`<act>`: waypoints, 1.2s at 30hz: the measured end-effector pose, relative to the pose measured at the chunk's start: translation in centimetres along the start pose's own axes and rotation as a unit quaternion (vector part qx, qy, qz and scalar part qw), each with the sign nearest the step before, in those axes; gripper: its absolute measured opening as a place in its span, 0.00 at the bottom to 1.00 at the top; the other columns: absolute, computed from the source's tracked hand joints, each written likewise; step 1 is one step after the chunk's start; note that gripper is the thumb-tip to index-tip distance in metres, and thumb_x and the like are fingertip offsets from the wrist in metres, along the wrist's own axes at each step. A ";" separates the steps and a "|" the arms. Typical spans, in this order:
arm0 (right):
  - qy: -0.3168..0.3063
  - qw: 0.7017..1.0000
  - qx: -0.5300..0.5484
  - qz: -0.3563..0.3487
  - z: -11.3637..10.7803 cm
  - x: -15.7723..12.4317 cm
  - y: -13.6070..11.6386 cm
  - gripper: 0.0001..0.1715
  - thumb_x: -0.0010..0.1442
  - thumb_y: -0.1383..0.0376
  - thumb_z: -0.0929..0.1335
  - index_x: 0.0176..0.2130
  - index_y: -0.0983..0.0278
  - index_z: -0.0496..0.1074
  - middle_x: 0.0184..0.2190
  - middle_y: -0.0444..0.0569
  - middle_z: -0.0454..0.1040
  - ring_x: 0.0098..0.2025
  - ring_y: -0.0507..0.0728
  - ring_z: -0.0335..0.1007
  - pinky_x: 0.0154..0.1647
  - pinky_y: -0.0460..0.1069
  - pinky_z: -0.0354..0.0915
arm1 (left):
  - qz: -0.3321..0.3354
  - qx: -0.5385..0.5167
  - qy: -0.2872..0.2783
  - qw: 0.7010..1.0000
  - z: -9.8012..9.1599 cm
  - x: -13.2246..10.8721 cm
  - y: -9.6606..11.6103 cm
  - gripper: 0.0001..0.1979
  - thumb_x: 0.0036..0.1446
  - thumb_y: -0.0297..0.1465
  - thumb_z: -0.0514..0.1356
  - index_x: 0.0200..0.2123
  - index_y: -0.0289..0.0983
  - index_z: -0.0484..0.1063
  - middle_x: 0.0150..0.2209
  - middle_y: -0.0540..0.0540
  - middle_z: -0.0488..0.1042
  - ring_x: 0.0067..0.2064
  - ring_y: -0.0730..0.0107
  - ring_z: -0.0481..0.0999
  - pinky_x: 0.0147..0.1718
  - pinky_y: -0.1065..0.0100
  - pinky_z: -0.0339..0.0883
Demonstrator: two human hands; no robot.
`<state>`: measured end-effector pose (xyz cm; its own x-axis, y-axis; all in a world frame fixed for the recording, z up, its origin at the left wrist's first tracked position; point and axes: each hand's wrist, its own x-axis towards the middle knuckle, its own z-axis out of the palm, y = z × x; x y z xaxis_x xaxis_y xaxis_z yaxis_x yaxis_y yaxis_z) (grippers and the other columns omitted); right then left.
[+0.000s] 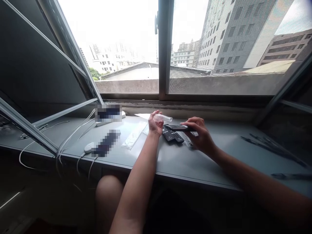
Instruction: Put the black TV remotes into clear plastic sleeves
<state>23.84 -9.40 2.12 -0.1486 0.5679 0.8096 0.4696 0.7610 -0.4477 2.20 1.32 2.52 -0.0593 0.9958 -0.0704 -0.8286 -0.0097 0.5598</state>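
My left hand [155, 123] is raised over the grey desk [170, 156] with its fingers pinched on a clear plastic sleeve [163, 117]. My right hand [198, 135] grips a flat black remote control [180, 127], held level above the desk. Just below and between the hands lies a second black remote with white-marked keys [172, 134], resting on the desk.
A clear plastic bag [134, 136] lies flat left of my hands. White cables [73, 135] trail across the desk's left part, by a white puck-shaped device [89, 147] and blurred items. A metal frame bar [26, 128] slants over the left. Windows stand behind the desk.
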 end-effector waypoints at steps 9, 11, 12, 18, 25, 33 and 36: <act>-0.034 0.999 -0.032 -0.028 0.3 -0.6 0.5 0.13 0.75 0.62 0.71 0.57 0.56 0.75 0.47 0.53 0.77 0.46 0.65 0.75 0.49 0.60 0.72 | -0.005 0.010 0.000 1.000 0.2 -0.4 0.1 0.12 0.65 0.36 0.66 0.46 0.35 0.82 0.48 0.41 0.81 0.30 0.77 0.75 0.21 0.77 0.65; -0.021 0.996 -0.060 -0.061 0.5 -0.6 0.7 0.14 0.75 0.65 0.70 0.58 0.56 0.73 0.50 0.54 0.78 0.53 0.68 0.74 0.56 0.64 0.71 | -0.004 0.008 -0.001 1.000 0.2 -0.3 0.1 0.12 0.64 0.36 0.66 0.46 0.35 0.82 0.47 0.41 0.81 0.29 0.77 0.75 0.21 0.77 0.65; -0.010 0.995 -0.067 -0.075 0.5 -0.6 0.7 0.15 0.74 0.66 0.70 0.58 0.56 0.72 0.51 0.55 0.77 0.56 0.69 0.72 0.58 0.65 0.70 | -0.005 0.007 0.000 1.000 0.2 -0.3 0.1 0.12 0.64 0.36 0.66 0.46 0.35 0.82 0.47 0.41 0.82 0.29 0.77 0.75 0.21 0.77 0.65; 0.026 0.991 -0.070 -0.110 0.4 -0.1 0.5 0.16 0.73 0.70 0.69 0.56 0.55 0.75 0.52 0.56 0.77 0.63 0.71 0.70 0.66 0.72 0.67 | -0.009 0.006 0.005 1.000 0.2 -0.4 0.2 0.12 0.66 0.36 0.65 0.48 0.37 0.82 0.46 0.42 0.82 0.30 0.76 0.76 0.22 0.77 0.65; -0.027 0.998 0.037 -0.037 0.3 -0.1 0.3 0.13 0.72 0.63 0.73 0.55 0.54 0.83 0.60 0.55 0.81 0.71 0.72 0.69 0.72 0.72 0.65 | -0.008 0.015 0.001 1.000 0.0 -0.3 0.1 0.13 0.66 0.37 0.65 0.47 0.35 0.83 0.48 0.41 0.82 0.31 0.77 0.76 0.22 0.77 0.66; -0.094 0.906 0.287 0.297 0.8 -0.5 -0.2 0.30 0.68 0.38 0.73 0.48 0.60 0.78 0.31 0.47 0.80 0.28 0.58 0.78 0.31 0.54 0.74 | -0.008 0.005 0.005 1.000 0.4 -0.5 0.2 0.12 0.66 0.37 0.65 0.46 0.36 0.82 0.47 0.41 0.82 0.31 0.76 0.76 0.22 0.77 0.66; -0.085 0.904 0.279 0.313 0.5 -0.4 -0.2 0.29 0.70 0.38 0.72 0.38 0.60 0.72 0.27 0.44 0.75 0.21 0.52 0.66 0.20 0.49 0.62 | -0.005 0.004 0.005 1.000 0.3 -0.4 0.3 0.12 0.66 0.36 0.65 0.46 0.36 0.82 0.47 0.41 0.82 0.31 0.76 0.76 0.21 0.78 0.65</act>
<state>23.36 -9.62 1.69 -0.1588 0.9461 0.2823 0.0023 0.2863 -0.9581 2.21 0.91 2.98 -0.0575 0.9948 -0.0840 -0.8245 0.0001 0.5659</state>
